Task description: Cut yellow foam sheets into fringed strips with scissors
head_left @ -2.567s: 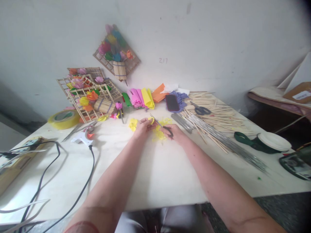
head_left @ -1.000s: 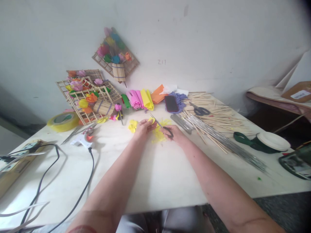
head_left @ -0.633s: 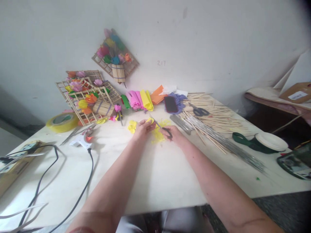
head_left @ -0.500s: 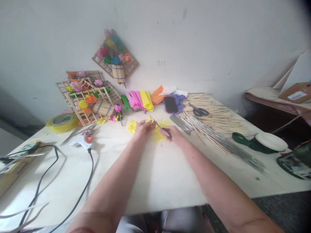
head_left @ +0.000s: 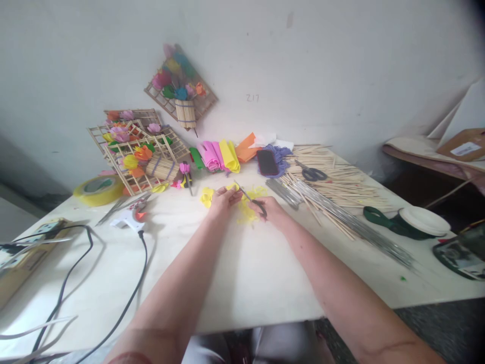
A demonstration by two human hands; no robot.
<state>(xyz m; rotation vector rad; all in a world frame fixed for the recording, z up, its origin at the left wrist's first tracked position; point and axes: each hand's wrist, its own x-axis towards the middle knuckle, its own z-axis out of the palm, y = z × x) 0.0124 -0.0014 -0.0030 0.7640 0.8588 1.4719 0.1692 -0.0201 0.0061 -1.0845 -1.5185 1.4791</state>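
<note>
Across the middle and lower frame, a pale, flat tabletop [head_left: 265,288]. At right of centre, a broad spread of thin, straw-coloured wooden sticks [head_left: 343,184]. At centre, two bare hands, close together: right hand [head_left: 272,208] grasping slim metal scissors with black handles [head_left: 259,207], blades pointing toward upper left; left hand [head_left: 223,201] pinching a small piece of bright yellow paper [head_left: 232,187] at its fingertips. Beneath and around the scissors, thin, loose yellow paper scraps [head_left: 248,214]. Just left of the left hand, a small cluster of yellow paper petals [head_left: 206,197].

Apparently mid-trim on the piece, just beside the blade tips; too small to tell whether touching. Calling next, most likely, for a steady pinch, small snips and fingertips clear of the blades.
</note>
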